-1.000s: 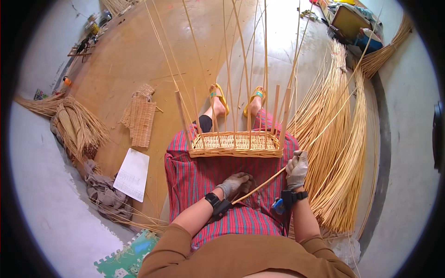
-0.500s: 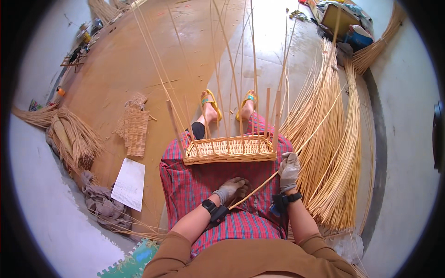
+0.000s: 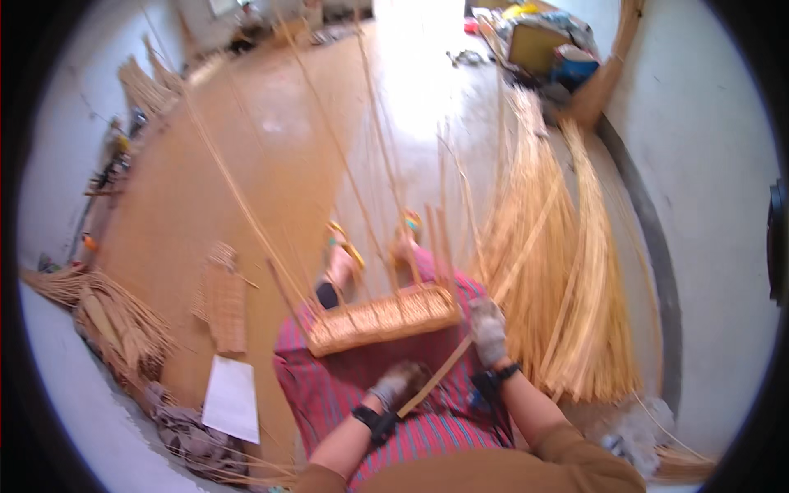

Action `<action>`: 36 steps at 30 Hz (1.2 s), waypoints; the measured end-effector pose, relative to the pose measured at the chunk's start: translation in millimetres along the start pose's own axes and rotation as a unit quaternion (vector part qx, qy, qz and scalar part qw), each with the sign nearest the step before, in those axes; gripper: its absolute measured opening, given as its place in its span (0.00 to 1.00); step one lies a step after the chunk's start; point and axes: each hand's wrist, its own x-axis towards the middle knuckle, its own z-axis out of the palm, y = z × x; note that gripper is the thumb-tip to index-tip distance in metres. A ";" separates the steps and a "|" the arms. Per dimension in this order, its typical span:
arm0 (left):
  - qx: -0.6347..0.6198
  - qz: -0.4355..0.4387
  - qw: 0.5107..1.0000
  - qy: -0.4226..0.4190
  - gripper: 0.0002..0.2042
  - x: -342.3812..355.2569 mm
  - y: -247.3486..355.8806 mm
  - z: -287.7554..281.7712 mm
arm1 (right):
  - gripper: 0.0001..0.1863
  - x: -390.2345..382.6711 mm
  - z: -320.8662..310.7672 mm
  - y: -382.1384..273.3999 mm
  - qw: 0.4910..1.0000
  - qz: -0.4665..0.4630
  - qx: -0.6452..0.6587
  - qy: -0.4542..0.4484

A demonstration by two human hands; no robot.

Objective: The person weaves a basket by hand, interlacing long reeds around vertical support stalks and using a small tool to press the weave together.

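Note:
A half-woven wicker basket [image 3: 382, 319] rests on my lap over a red striped cloth [image 3: 329, 386], with long upright stakes [image 3: 362, 156] rising from its rim. My gloved left hand [image 3: 397, 384] grips the near end of a long cane strip [image 3: 460, 353]. That strip runs diagonally up to the right, past the basket's right end. My gloved right hand [image 3: 490, 330] holds the same strip higher up, beside the basket's right corner. My feet in yellow sandals [image 3: 345, 246] show beyond the basket.
A large pile of loose canes [image 3: 567, 271] lies on the floor at my right. A small woven mat [image 3: 223, 300] and a white sheet [image 3: 232, 398] lie at the left, near another cane bundle [image 3: 107, 316]. Boxes and clutter [image 3: 538, 41] stand at the far wall.
The view has swung and tilted, so the basket now sits slanted in the picture. Both hands stay on the cane strip; the right hand has risen a little toward the basket's corner.

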 end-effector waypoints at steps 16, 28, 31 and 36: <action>-0.480 -0.191 0.842 0.152 0.17 -2.0 -62.4 35.1 | 0.15 5.5 38.3 -41.1 0.969 0.219 0.059 0.101; -0.474 -0.220 0.839 0.155 0.15 -17.8 4.5 9.7 | 0.17 25.3 17.3 -31.0 0.961 0.246 0.106 0.066; -0.448 -0.215 0.852 0.164 0.16 -16.0 0.1 11.8 | 0.18 23.6 23.1 -33.8 0.957 0.254 0.117 0.071; -0.462 -0.235 0.840 0.159 0.15 -23.0 9.9 8.8 | 0.17 21.8 13.5 -21.9 0.959 0.247 0.112 0.078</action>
